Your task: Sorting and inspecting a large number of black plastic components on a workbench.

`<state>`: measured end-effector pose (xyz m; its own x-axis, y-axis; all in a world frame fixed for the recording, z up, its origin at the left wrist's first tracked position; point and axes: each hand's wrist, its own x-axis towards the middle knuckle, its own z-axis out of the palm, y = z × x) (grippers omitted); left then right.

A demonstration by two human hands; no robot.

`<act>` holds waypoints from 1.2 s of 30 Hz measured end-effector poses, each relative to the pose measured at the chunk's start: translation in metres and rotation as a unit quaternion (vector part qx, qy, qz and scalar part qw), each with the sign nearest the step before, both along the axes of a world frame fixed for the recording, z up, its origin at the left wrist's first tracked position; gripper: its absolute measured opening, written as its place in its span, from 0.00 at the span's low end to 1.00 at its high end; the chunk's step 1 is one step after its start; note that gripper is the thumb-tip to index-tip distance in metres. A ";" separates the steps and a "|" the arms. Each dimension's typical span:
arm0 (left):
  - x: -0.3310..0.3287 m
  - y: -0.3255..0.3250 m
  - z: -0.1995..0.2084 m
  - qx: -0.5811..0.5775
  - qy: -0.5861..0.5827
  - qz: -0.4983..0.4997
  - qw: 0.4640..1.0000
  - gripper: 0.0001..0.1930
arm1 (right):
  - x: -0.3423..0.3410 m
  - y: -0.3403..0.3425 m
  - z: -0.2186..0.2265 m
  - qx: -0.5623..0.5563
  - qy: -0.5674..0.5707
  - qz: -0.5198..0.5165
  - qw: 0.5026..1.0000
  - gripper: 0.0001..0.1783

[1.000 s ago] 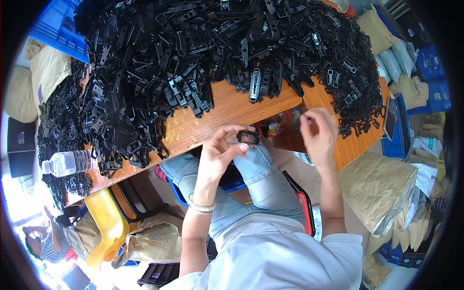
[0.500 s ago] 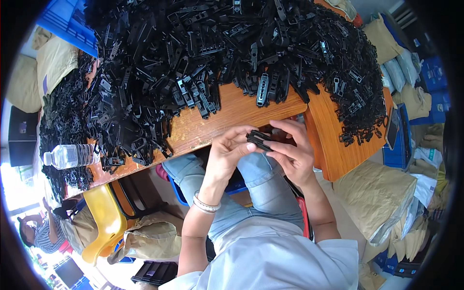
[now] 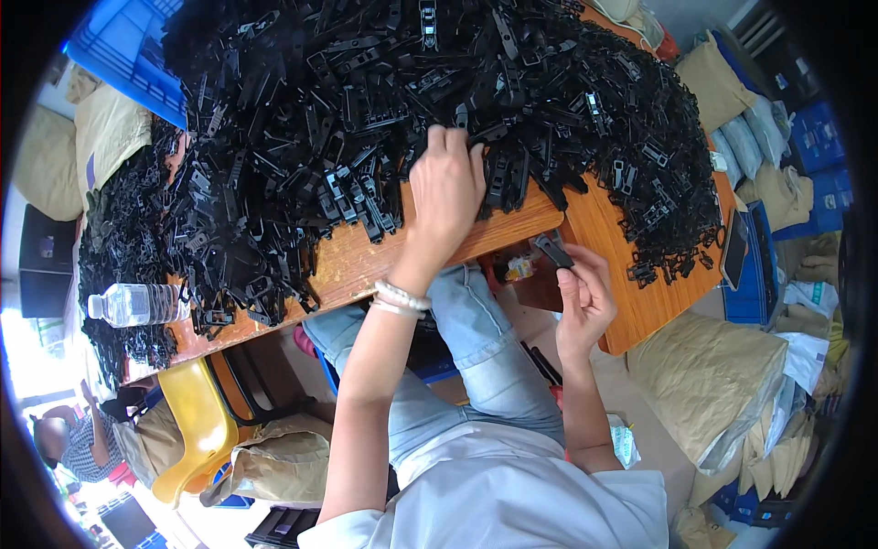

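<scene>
My right hand pinches a small, long black plastic part between thumb and fingers, just off the table's front edge. Further forward, my left hand reaches over the table to the near edge of a large heap of black plastic parts. Its fingers are bent down and drawn together among the pieces; what they grip, if anything, is hidden. Beside that hand, several parts with shiny metallic strips lie at the heap's near edge.
The wooden table has a side wing at right. A clear bottle lies at the left. Around stand a blue crate, a yellow chair, a large brown sack and, far left, another person.
My left hand has let go of the black part and moved forward to the heap. My right hand has drawn the part slightly to the right.
</scene>
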<state>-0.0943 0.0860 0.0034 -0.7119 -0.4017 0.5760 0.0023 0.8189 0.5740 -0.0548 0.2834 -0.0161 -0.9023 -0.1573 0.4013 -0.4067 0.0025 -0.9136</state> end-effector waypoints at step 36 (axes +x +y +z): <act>0.111 0.006 -0.003 0.615 -0.132 -0.215 0.747 0.11 | -0.003 -0.044 0.025 0.086 -0.040 0.198 0.976 0.07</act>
<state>0.0168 0.0923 0.0006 -0.9512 -0.2118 -0.2243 -0.1334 -0.3732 0.9181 -0.0579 0.2390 0.0088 -0.7851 -0.5577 0.2695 -0.3343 0.0152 -0.9424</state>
